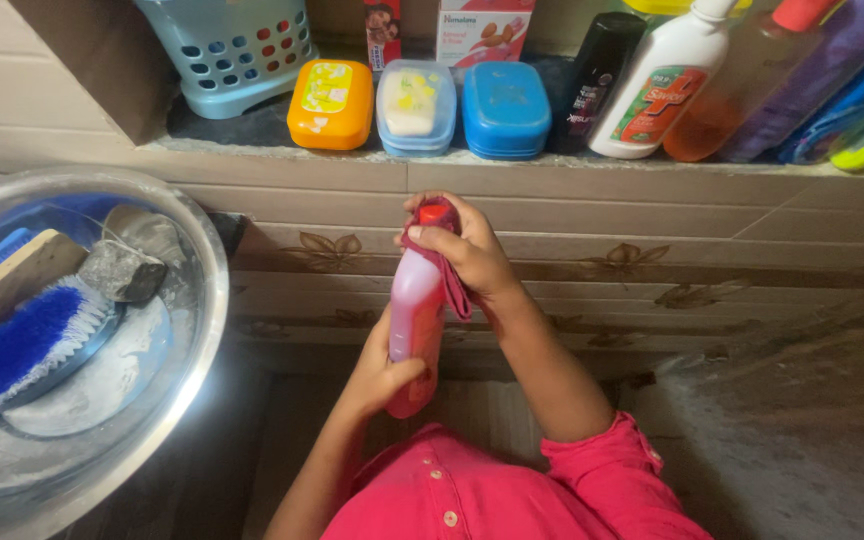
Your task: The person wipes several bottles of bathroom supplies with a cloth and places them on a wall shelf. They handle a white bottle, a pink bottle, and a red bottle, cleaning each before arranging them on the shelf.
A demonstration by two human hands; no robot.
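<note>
From the head view, open room lies to the right, before the tiled wall; the steel basin's (214,300) rim crowds the left, and the shelf (512,160) edge runs across on the far side. In the middle stands the bottle (414,320) — pink, upright, red-capped. The left hand (377,375) wraps its lower body; the right hand (467,250) presses a dark red cloth (449,280) over the cap.

To my left sits a steel basin (207,300) holding a blue brush (22,345); on the far shelf (512,165) I see three soap boxes (417,105).
</note>
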